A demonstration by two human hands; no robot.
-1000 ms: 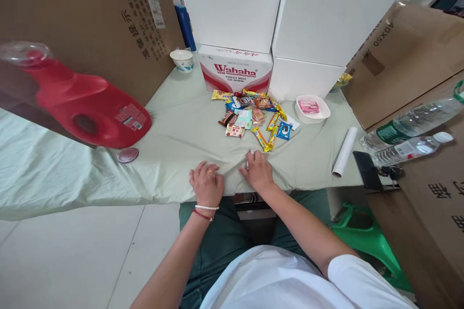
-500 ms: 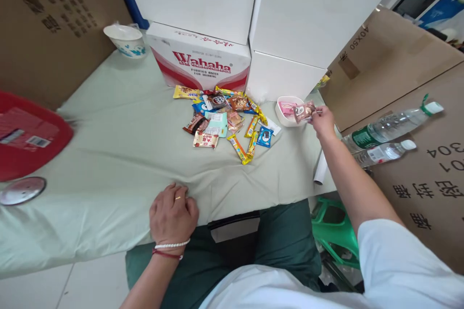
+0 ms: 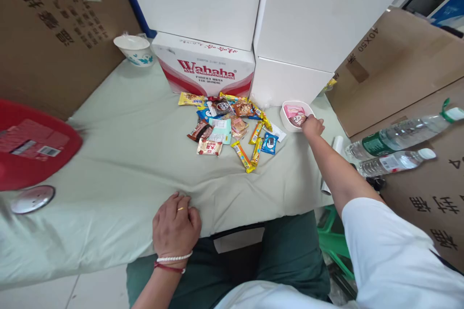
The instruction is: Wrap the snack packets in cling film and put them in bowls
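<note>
My right hand point(image 3: 312, 126) reaches out to the white bowl point(image 3: 284, 117) at the right of the table and pinches a small brown snack packet point(image 3: 299, 119) inside it, on top of a pink packet point(image 3: 293, 110). My left hand point(image 3: 176, 224) rests curled on the pale green cloth at the near table edge, holding nothing. A heap of several small snack packets point(image 3: 232, 125) lies in the middle of the table, left of the bowl.
A Wahaha carton point(image 3: 205, 66) and white boxes point(image 3: 319, 24) stand behind the snacks. A paper cup point(image 3: 134, 49) sits at the back left, a red jug point(image 3: 34, 142) and round lid point(image 3: 32, 199) at left. Water bottles point(image 3: 395, 147) lie on cardboard boxes at right, beside a white roll point(image 3: 335, 147).
My right hand left the near edge with a brown packet, carried it out to the right, and now lowers it into the white bowl. My left hand stayed put.
</note>
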